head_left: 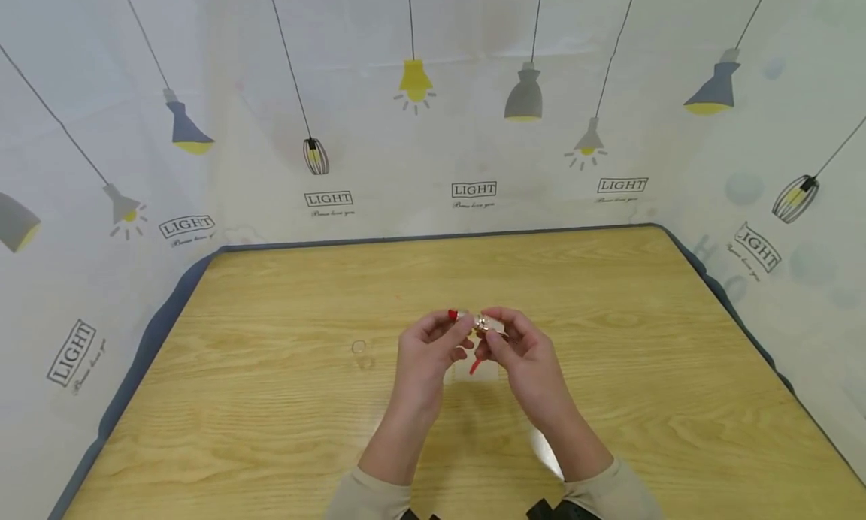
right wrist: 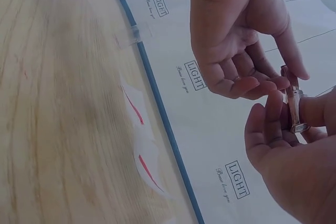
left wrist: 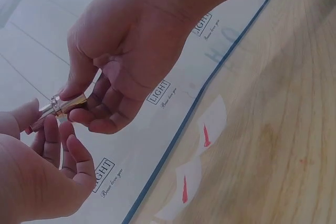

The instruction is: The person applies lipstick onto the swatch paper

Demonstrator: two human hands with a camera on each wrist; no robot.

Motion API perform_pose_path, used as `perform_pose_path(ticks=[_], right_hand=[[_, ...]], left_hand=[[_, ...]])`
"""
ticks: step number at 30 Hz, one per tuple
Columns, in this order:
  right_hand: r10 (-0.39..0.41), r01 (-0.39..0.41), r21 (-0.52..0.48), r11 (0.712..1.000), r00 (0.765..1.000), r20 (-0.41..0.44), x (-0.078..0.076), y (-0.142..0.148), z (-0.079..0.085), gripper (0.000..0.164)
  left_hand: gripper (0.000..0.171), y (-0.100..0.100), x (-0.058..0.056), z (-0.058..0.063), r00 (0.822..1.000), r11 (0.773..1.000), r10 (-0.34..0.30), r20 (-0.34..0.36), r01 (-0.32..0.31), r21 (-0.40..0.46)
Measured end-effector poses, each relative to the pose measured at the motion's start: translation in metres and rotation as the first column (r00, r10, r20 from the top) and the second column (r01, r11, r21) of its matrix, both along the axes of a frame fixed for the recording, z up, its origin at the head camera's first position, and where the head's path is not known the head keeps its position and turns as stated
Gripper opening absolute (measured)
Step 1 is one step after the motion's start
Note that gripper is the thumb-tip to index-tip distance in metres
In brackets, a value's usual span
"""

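A slim lipstick [head_left: 492, 325] with a shiny gold and silver tube lies across between both hands, above the table. My left hand [head_left: 429, 355] pinches its left part between thumb and fingers, and the red tip [head_left: 452, 314] pokes out past that grip. With thumb and fingers my right hand [head_left: 531, 362] grips the gold end. Both wrist views show the lipstick tilted, its middle bare between the two grips. Beneath the hands is white paper [head_left: 489, 372] with a red stroke [head_left: 475, 366]; the hands partly hide it. Two pieces of paper with red strokes [left wrist: 185, 188] appear in the left wrist view.
A small clear round-rimmed object [head_left: 358, 347] stands left of the hands on the wooden table [head_left: 271, 415]. By the right forearm is a bright white patch [head_left: 544, 456], its kind unclear. Lamp-printed cloth [head_left: 379, 159] walls the back and sides.
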State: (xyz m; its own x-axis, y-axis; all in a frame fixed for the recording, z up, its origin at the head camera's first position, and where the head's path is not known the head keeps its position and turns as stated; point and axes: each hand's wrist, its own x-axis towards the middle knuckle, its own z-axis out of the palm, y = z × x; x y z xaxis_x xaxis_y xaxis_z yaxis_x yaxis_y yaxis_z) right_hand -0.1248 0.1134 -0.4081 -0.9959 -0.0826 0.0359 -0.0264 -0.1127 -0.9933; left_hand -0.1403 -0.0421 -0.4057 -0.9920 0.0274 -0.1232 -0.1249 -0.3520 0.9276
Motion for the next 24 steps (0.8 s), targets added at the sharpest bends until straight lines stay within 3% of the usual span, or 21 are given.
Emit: perform_pose_path(ticks=[8, 17, 24], right_hand=[[0.006, -0.003, 0.067, 0.998, 0.999, -0.044, -0.0006, 0.0007, -0.0020, 0.028], [0.027, -0.019, 0.117, 0.993, 0.998, -0.060, 0.0006, 0.0045, -0.0041, 0.027], [0.024, -0.014, 0.149, 0.989, 0.998, -0.061, 0.0019, 0.0047, -0.0035, 0.027]], left_hand=[[0.021, -0.0027, 0.0006, -0.0051, 1.000, 1.000, -0.009, 0.013, 0.009, -0.010], [0.016, -0.0065, 0.0035, -0.0054, 0.998, 0.998, -0.062, -0.029, 0.062, -0.018], [0.015, -0.0079, 0.0043, -0.0069, 0.997, 0.998, -0.061, -0.045, 0.060, -0.034]])
